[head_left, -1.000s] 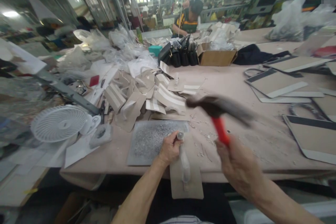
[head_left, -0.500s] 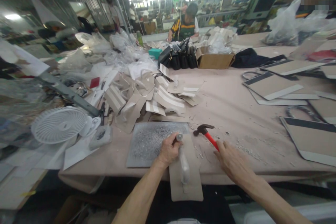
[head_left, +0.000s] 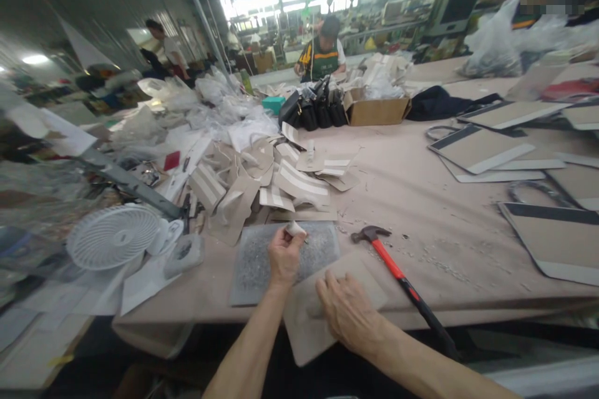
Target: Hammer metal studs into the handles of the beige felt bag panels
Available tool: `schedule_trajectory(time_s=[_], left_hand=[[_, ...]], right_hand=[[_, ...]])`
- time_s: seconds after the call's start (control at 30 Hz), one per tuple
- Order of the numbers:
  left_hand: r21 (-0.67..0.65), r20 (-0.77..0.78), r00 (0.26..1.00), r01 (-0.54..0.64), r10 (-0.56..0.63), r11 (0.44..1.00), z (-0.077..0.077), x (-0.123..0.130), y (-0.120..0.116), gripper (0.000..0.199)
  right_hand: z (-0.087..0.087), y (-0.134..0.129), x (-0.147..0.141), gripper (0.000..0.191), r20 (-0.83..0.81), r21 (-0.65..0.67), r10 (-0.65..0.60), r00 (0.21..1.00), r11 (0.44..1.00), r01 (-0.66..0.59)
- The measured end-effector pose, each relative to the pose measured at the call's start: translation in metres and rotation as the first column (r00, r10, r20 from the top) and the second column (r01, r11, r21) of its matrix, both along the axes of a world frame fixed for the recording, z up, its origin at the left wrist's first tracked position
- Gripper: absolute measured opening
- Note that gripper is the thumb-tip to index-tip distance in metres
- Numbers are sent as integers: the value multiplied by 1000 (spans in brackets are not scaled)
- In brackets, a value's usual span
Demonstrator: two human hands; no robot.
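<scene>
My left hand (head_left: 284, 259) is raised over the grey metal slab (head_left: 241, 280), its fingertips closed on a small pale cylindrical piece (head_left: 296, 231). The slab's surface is speckled with dents. My right hand (head_left: 349, 308) bends its fingers over a beige panel (head_left: 304, 336) with rounded corners, gripping it. That panel sits at an angle across the table's front edge, partly over the slab's right corner. The strip on its face is mostly hidden under my right hand. Right of the panel, a claw hammer (head_left: 390, 259) with a red and black handle lies on the table.
Beige panels with white strips (head_left: 299, 181) are heaped behind the slab. A white fan (head_left: 116, 234) stands left. Larger dark-banded panels (head_left: 552, 237) lie right, with small metal bits (head_left: 444, 268) nearer. Black bags (head_left: 318, 109) and a cardboard box (head_left: 377, 109) stand farther back, before a seated person (head_left: 325, 53).
My right hand has let go of the hammer, now lying on the table, and moved left onto the panel. The panel has turned. My left hand has lifted the small cylinder off it, leftward.
</scene>
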State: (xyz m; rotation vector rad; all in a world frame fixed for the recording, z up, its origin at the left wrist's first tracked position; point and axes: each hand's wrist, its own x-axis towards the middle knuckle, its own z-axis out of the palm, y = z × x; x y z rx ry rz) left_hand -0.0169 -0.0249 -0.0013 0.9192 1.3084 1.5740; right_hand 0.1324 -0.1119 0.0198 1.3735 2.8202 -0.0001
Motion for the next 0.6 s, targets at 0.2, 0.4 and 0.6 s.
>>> schedule_trajectory(time_s=[0.2,0.4,0.6], left_hand=[[123,-87,996,44,-33,991,29,-23,-5,31],[19,-87,970,228,-225,974,-9,5,-15,27],[-25,-112,931,346,-347,938,-28,15,-13,24]], right_hand=[[21,8,1,24,-136,-196,-398,907,908,369],[-11,-5,-9,38,-283,-303,-456,844,877,372],[-20,-11,-10,39,-380,-293,-458,804,884,365]])
